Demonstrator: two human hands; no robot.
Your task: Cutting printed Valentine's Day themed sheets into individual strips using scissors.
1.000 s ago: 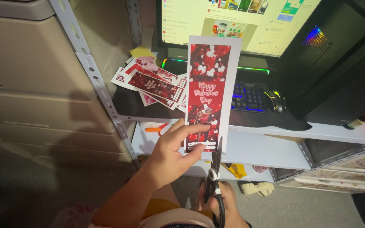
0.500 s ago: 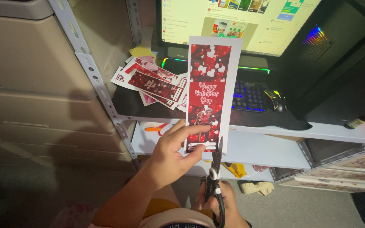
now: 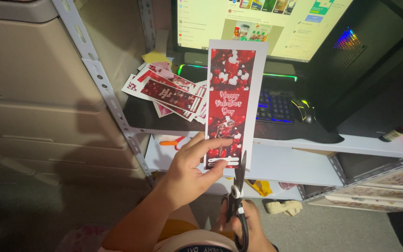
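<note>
At nine o'clock stands a beige plastic drawer cabinet (image 3: 33,93), its fronts flush and shut, and beside it a pale perforated metal shelf upright (image 3: 103,88) slants down towards the middle. Just right of that, at about eleven o'clock, a loose fan of red printed paper strips with white borders (image 3: 169,91) lies on the dark desk shelf (image 3: 136,116), overlapping one another.

At the centre the left hand (image 3: 187,170) pinches the bottom left corner of a tall red printed card strip with a white margin (image 3: 232,102), thumb across its front, and holds it upright in front of the lit monitor (image 3: 262,25). Compared with the pictures from a second and half a second ago, strip and hand sit at the same place and tilt; little has moved, so the cut along the right-hand margin appears barely advanced. The right hand (image 3: 243,224), at six o'clock, grips the black-handled scissors (image 3: 238,196), whose blades point up and meet the strip's bottom edge near its right corner; they look nearly closed on the paper.

The strip's right white margin runs free up to twelve o'clock, with open air above the white lower shelf (image 3: 295,163). Further right, at two o'clock, a backlit keyboard (image 3: 276,105), a dark mouse (image 3: 304,109) and a black computer tower (image 3: 374,70) stand well apart from the blades
</note>
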